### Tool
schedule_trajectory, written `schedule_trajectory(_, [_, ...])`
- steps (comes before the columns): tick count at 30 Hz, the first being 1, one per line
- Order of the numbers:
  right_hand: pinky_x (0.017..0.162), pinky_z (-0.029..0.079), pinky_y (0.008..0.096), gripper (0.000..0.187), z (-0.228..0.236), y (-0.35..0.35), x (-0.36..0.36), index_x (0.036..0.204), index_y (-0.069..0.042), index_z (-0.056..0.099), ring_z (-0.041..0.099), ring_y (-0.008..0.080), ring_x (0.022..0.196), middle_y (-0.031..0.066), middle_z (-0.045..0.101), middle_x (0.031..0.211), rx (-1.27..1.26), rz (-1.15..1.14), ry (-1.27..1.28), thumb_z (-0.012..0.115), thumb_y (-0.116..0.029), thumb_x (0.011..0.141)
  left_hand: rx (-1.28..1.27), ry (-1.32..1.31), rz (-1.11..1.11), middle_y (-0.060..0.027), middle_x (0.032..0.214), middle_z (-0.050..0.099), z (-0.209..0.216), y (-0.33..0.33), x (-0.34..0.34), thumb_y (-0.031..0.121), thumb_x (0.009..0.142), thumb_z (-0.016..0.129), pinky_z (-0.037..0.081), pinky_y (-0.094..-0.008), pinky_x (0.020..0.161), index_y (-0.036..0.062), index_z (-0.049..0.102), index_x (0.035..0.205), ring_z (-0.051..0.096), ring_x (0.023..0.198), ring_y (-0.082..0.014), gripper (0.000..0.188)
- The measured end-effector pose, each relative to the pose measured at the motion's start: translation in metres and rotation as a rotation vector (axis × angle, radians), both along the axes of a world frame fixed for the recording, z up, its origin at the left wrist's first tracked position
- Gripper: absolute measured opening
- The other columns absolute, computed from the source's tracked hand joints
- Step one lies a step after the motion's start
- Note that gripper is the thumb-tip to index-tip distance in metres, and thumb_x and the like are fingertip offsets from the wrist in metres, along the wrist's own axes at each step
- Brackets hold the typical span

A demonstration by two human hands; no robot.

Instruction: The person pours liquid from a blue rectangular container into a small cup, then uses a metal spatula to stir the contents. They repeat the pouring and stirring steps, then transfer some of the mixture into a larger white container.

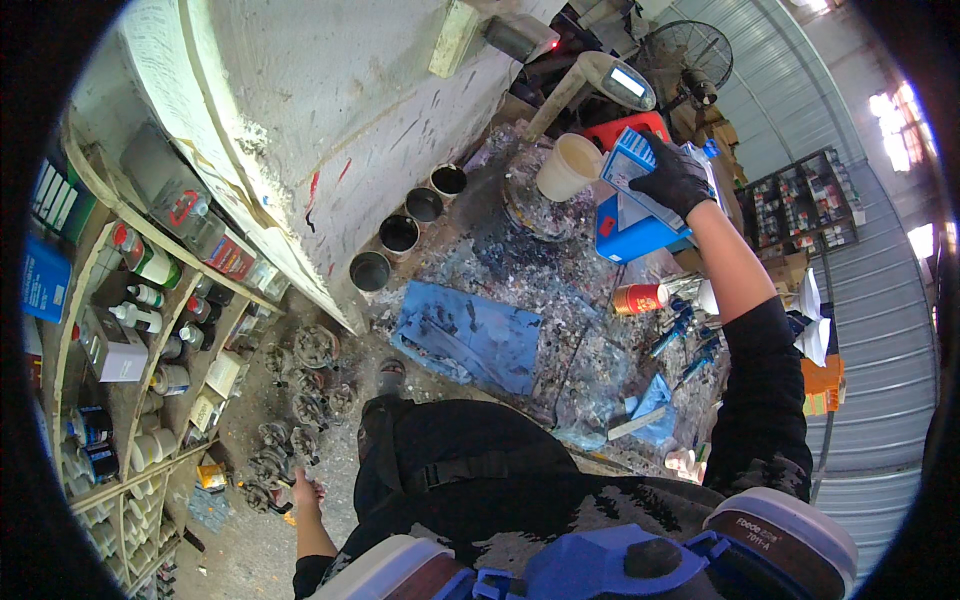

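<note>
My right hand, in a black glove, is closed on a blue-and-white rectangular can at the far right of the worktable. The can is tilted, its near edge beside the rim of a cream plastic cup. That cup stands on a paint-caked round plate at the foot of a scale with a lit display. Just below the held can is a blue box. My left hand is bare and hangs low at the left, over the floor, fingers loosely apart with nothing seen in them.
Dark-filled cups line the wall edge of the paint-spattered table. A stained blue sheet, a red cup and blue-handled tools lie nearer. Shelves of bottles stand left; caked metal pieces sit on the floor.
</note>
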State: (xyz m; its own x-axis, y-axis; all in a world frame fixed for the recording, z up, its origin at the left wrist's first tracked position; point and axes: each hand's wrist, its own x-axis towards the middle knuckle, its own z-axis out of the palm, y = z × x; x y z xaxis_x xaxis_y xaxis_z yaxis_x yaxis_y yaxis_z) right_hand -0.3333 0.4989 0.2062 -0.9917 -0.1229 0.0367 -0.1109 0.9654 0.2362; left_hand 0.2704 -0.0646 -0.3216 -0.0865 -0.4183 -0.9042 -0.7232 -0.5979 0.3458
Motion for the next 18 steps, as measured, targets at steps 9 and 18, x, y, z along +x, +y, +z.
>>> schedule_trajectory(9, [0.116,0.046,0.0488,0.103,-0.001,0.008,-0.003,0.161,-0.018,0.045,0.057,0.0374,0.140,0.0193,0.059,0.152,-0.058,-0.020,-0.009,0.092,-0.043,0.072,-0.009,-0.028,0.045,-0.0031,0.059,0.041,0.001,0.000,0.014,0.054,0.101,0.055,0.030,-0.0362,0.045,0.0089,0.047,0.075,0.038,0.046,-0.0175,0.053])
schedule_trajectory(18, [0.121,0.042,0.0472,0.110,-0.005,0.016,-0.004,0.163,-0.011,0.041,0.050,0.0373,0.147,0.0205,0.053,0.158,-0.227,-0.036,-0.014,0.093,-0.041,0.071,0.058,0.014,-0.023,-0.0014,0.059,0.043,-0.009,-0.016,0.006,0.060,0.099,0.053,0.029,-0.0322,0.044,0.0138,0.044,0.070,0.038,0.045,-0.0165,0.055])
